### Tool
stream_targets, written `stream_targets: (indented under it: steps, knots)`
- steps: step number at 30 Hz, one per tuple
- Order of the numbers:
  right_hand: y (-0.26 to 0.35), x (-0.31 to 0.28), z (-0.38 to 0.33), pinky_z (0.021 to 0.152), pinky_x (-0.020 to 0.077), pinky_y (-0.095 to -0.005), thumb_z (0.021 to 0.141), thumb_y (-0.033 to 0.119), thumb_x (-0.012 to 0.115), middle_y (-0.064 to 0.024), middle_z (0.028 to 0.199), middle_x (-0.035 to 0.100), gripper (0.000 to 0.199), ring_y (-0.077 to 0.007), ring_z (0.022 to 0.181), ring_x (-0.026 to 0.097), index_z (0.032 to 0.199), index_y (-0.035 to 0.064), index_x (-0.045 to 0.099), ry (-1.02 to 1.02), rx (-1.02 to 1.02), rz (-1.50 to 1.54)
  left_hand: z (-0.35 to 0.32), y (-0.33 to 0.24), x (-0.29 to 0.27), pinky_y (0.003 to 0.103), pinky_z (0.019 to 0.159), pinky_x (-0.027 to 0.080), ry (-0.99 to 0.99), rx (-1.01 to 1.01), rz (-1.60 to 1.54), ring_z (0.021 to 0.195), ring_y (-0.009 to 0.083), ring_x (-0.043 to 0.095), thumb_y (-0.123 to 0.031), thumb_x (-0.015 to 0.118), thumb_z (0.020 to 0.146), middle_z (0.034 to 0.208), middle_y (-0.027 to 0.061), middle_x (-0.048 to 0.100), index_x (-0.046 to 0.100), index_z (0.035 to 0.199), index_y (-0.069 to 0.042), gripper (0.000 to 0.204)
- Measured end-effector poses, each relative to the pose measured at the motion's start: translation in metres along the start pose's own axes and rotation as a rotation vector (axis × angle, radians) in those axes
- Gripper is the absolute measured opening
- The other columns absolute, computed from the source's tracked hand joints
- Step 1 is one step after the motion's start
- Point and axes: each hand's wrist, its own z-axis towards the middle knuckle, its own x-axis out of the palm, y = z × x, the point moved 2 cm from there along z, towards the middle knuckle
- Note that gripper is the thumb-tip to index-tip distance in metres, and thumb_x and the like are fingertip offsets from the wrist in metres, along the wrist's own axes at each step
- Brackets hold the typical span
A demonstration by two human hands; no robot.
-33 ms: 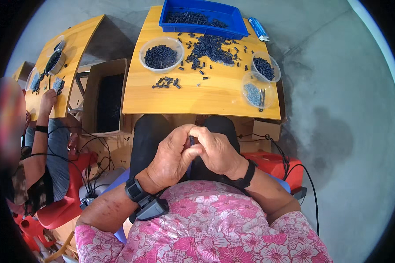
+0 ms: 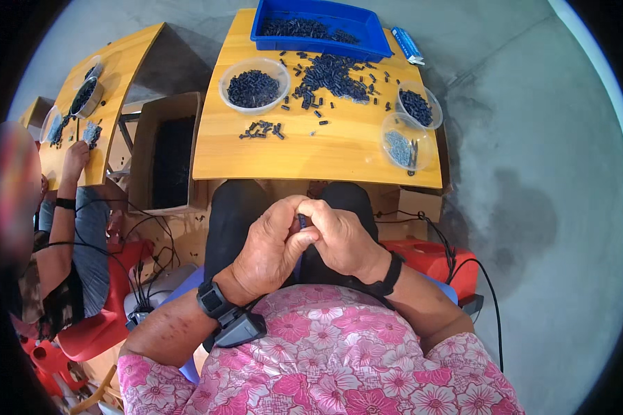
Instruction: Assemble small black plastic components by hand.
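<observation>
Over my lap, short of the table's front edge, my left hand (image 2: 273,243) and my right hand (image 2: 340,238) meet with fingers closed. Between them they pinch a small black cylindrical piece (image 2: 302,221); only a short stretch of it shows and the fingers cover the rest. On the wooden table (image 2: 311,159) ahead, a few similar black pieces (image 2: 263,130) lie in a small group. A bigger loose pile of black pieces (image 2: 333,76) spreads farther back.
A clear bowl of black pieces (image 2: 253,90) stands at left, a blue tray (image 2: 381,45) at the back. On the right are another tub of black pieces (image 2: 417,108) and a tub of small grey parts (image 2: 399,148) with tweezers. A co-worker's hand (image 2: 77,158) is at the left table.
</observation>
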Motion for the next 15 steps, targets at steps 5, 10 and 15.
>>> stream_targets:
  steps: [5,10,15]
  knots:
    - [0.002,0.003,0.003,0.069,0.0516,-0.0376,0.093,0.005,0.053,-0.0178,0.092,0.063,0.021,-0.0350,0.083,0.066,0.113,0.0019,0.048,-0.034,-0.007,0.011,0.001,0.002,0.001,0.024,0.060,0.047,-0.019,-0.068,-0.050,0.067,0.0114,0.054,-0.008,0.049,0.098,0.088,0.0068,0.058,0.053,0.116,0.001,0.021]
    - [0.002,0.008,0.008,0.067,0.0522,-0.0392,0.092,0.004,0.051,-0.0195,0.091,0.064,0.025,-0.0367,0.080,0.066,0.117,0.0032,0.048,-0.065,0.105,0.090,0.000,0.010,0.001,0.019,0.057,0.046,-0.055,-0.370,-0.417,0.064,0.0049,0.052,-0.011,0.048,0.100,0.083,0.0007,0.058,0.058,0.109,0.000,0.017]
    - [-0.010,0.024,0.007,0.072,0.0526,-0.0402,0.091,0.002,0.051,-0.0196,0.100,0.062,0.036,-0.0348,0.089,0.065,0.126,0.0001,0.046,-0.157,-0.080,-0.133,-0.010,0.037,0.011,0.019,0.060,0.047,-0.208,-0.689,-0.781,0.067,0.0054,0.055,-0.015,0.052,0.099,0.081,0.0005,0.062,0.061,0.105,-0.002,0.017]
